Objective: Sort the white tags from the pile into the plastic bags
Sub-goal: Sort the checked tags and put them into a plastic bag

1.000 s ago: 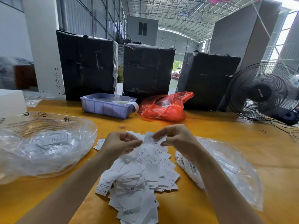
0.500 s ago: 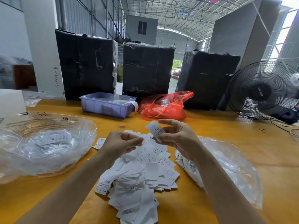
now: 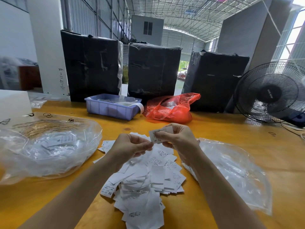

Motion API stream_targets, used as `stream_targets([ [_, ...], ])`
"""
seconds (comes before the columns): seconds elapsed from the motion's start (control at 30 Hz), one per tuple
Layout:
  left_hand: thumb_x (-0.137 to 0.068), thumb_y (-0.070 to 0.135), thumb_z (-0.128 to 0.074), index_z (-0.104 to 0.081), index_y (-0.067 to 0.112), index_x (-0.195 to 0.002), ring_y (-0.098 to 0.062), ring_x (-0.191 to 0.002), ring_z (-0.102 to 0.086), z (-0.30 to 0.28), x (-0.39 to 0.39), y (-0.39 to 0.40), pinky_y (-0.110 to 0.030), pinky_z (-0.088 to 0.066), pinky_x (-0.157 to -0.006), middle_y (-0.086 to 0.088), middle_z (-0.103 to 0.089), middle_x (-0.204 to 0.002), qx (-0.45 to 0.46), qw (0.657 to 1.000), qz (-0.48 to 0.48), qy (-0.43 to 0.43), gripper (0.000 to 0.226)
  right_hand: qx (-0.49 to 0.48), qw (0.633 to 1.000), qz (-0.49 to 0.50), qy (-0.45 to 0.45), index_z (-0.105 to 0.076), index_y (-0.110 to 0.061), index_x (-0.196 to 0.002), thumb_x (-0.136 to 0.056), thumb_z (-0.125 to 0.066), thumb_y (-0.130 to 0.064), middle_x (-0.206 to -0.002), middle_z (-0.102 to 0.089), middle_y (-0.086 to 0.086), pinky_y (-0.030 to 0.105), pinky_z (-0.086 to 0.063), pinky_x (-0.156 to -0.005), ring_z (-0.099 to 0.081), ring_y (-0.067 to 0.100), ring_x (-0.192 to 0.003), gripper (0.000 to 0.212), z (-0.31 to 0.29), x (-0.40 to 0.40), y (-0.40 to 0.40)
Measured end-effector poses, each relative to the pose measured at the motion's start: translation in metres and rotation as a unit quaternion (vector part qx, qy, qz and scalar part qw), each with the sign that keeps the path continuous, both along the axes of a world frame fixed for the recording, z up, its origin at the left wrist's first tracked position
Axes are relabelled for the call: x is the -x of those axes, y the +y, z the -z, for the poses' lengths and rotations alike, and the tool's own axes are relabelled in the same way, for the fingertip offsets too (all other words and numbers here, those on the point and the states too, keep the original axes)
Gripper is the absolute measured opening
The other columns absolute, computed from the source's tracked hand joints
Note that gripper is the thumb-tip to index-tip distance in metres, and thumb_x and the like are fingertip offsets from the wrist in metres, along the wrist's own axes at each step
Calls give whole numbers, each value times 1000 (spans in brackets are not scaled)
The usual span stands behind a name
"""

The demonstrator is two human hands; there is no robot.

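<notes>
A pile of white tags (image 3: 145,182) lies on the yellow table (image 3: 231,129) in front of me. My right hand (image 3: 178,138) pinches a white tag marked S (image 3: 156,137) above the pile. My left hand (image 3: 130,147) hovers close beside it with curled fingers, its fingertips at the tag's lower edge; whether it holds anything I cannot tell. A clear plastic bag (image 3: 49,146) with tags inside sits to the left. A second clear plastic bag (image 3: 231,171) lies to the right, partly under my right forearm.
A purple bin (image 3: 112,108) and a red plastic bag (image 3: 171,108) sit at the table's back. Three black wrapped boxes (image 3: 151,68) stand behind them. A black fan (image 3: 270,93) stands at the right, a white box (image 3: 13,103) at the far left.
My right hand lifted a tag off the pile and turned it. It now holds the tag lower, close to my left fingertips. My left hand stayed nearly still.
</notes>
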State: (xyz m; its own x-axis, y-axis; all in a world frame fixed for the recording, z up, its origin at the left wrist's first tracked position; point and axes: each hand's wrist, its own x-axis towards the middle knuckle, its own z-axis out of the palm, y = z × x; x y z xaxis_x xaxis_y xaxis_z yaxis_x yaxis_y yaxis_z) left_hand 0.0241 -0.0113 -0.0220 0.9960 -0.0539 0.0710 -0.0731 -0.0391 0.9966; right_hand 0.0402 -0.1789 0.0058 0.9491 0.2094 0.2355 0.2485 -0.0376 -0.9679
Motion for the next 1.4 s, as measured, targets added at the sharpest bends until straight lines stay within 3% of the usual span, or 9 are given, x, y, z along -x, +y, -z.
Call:
stream_targets([
  [0.27, -57, 27, -75, -75, 16, -66, -9, -67, -63, -3, 3, -1, -21, -52, -69, -2, -74, -73, 8, 1000, 8, 9, 15, -8, 999, 35, -39, -60, -6, -83, -78, -73, -7, -74, -66, 8, 18, -50, -56, -65, 10, -61, 15, 2, -1, 1],
  [0.47, -69, 18, -75, -74, 12, -74, -10, -64, -58, -4, 2, -1, -20, -49, -65, -3, -73, -72, 16, 1000, 5, 16, 8, 27, 998, 23, -55, -58, -7, -78, -79, -72, -4, -74, -61, 12, 19, -47, -54, -58, 22, -70, 14, 1, 2, 2],
  [0.6, -73, 16, -74, -74, 9, -76, -8, -60, -56, -4, 2, 0, -19, -49, -62, -4, -73, -72, 23, 1000, 2, 19, 7, 55, 997, 10, -58, -59, -6, -78, -78, -73, -4, -71, -61, 12, 18, -46, -52, -57, 20, -65, 14, 1, 2, 1],
  [0.9, -64, 22, -75, -74, 9, -78, -5, -55, -57, -5, 4, 0, -15, -50, -54, -1, -73, -71, 42, 998, -1, 43, 19, 37, 997, 19, -61, -58, -4, -82, -79, -72, -4, -76, -66, 15, 17, -48, -52, -65, 15, -58, 14, 0, 2, 0],
  [1.07, -62, 25, -75, -73, 10, -80, -7, -65, -61, -6, 5, 1, -16, -50, -56, 0, -74, -75, 37, 998, 1, 48, 23, 13, 997, 13, -72, -57, 4, -91, -79, -71, -4, -77, -66, 15, 17, -50, -53, -67, 11, -55, 20, 0, 2, 1],
  [1.4, -60, 24, -76, -73, 8, -81, -3, -56, -61, -6, 4, 0, -16, -50, -56, -1, -74, -74, 44, 997, 17, 58, 27, 47, 992, 26, -115, -56, 0, -86, -80, -70, -2, -80, -66, 20, 18, -52, -54, -66, 11, -57, 15, 1, 3, 4],
])
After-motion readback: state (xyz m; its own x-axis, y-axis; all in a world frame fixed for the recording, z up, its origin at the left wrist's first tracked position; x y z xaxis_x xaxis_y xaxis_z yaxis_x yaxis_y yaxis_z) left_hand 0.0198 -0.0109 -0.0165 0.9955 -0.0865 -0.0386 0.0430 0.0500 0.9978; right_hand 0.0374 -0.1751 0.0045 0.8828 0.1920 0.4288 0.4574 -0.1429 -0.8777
